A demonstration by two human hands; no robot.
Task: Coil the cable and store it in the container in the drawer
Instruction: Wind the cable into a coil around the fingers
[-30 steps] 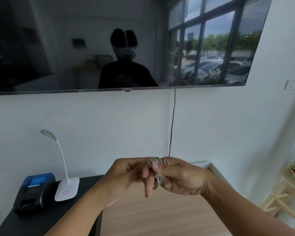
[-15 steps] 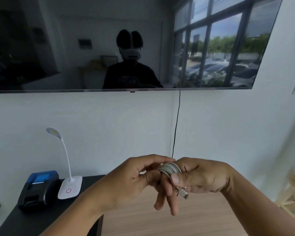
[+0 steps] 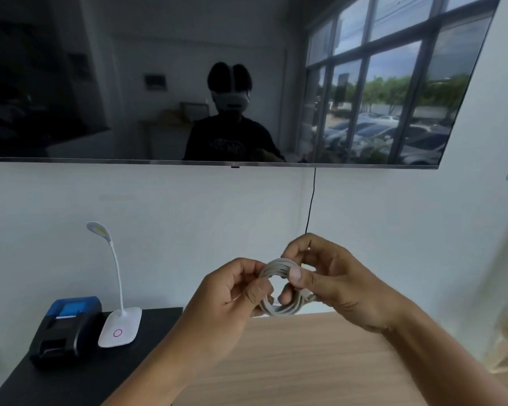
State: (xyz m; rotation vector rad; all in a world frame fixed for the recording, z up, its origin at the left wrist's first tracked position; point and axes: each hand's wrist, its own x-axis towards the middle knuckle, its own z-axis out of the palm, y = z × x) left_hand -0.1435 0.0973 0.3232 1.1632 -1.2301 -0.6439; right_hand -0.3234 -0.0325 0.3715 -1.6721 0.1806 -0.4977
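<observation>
A light grey cable (image 3: 277,266) is wound into a small round coil, held in the air in front of the wall. My left hand (image 3: 232,291) pinches the coil's left side between thumb and fingers. My right hand (image 3: 332,281) grips its right side, thumb pressed on the top strands and fingers through the loop. A short end of the cable sticks out under my right hand. No drawer or container is in view.
Below my hands lies a light wooden tabletop (image 3: 305,361). To the left a black surface (image 3: 79,373) carries a white desk lamp (image 3: 119,326) and a black and blue printer (image 3: 68,326). A large screen (image 3: 188,83) hangs on the wall with a black cord (image 3: 311,200) below it.
The coil has been turned to face me as an open ring. My hands have shifted from a tight clasp to holding it on either side. The view has shifted a little.
</observation>
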